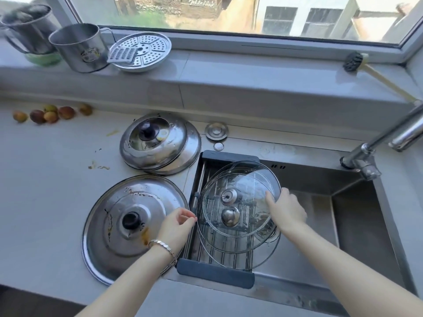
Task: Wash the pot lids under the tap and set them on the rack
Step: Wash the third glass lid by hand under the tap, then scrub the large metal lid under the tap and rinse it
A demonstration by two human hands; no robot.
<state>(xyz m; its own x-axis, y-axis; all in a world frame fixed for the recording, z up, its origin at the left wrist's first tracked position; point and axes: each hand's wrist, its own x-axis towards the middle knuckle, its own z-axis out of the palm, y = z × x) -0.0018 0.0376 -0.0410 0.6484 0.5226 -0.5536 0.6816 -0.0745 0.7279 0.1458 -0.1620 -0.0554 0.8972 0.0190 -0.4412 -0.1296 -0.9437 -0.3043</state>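
Right hand fingers grip glass lid by right rim.

Pale grey countertop, tiled window ledge, wide window above, bright daylight outside

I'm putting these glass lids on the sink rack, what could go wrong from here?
1. The right hand grips the upper glass lid by one edge only; if wet, it could slip and knock the lower glass lid lying on the rack.
2. Stacked on the lower lid's knob, it may rest tilted and slide into the sink.
3. The stained steel lid sits beside the rack; its grime could reach the glass lids.
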